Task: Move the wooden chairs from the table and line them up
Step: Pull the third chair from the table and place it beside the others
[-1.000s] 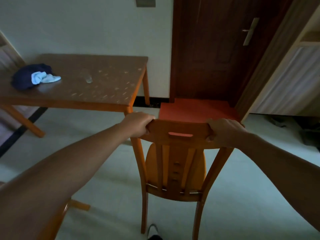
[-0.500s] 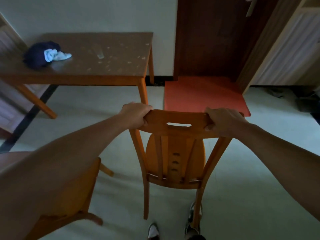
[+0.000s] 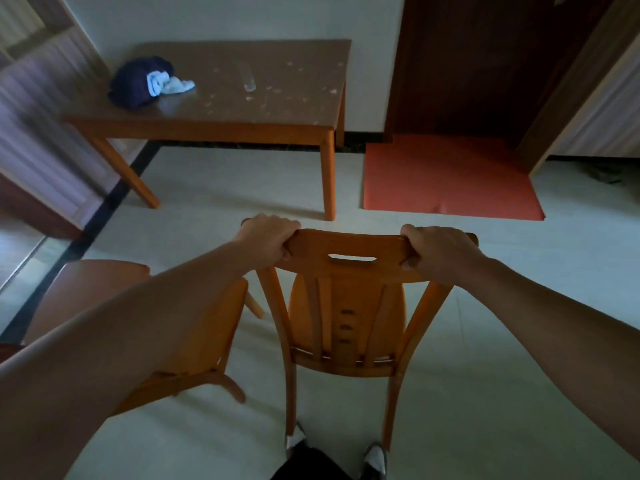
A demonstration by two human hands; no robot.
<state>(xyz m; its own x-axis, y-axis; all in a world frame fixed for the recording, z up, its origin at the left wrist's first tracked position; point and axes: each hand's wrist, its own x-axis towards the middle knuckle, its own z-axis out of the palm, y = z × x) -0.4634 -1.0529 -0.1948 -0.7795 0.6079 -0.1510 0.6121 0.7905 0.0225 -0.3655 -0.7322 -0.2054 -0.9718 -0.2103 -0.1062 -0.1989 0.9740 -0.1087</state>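
Left hand (image 3: 268,237) and right hand (image 3: 438,251) gripping wooden chair (image 3: 346,306) top rail, table (image 3: 242,109) beyond

**Dim room with pale floor and dark door**

A pale tiled floor (image 3: 485,375) fills the lower frame, a dark strip (image 3: 114,199) crossing it at left. A white wall (image 3: 242,19) runs along the top. Upper right stands a dark brown door (image 3: 478,64), with an orange-red mat (image 3: 446,178) before it. Slatted panelling (image 3: 38,140) lines the left edge. The light is low.
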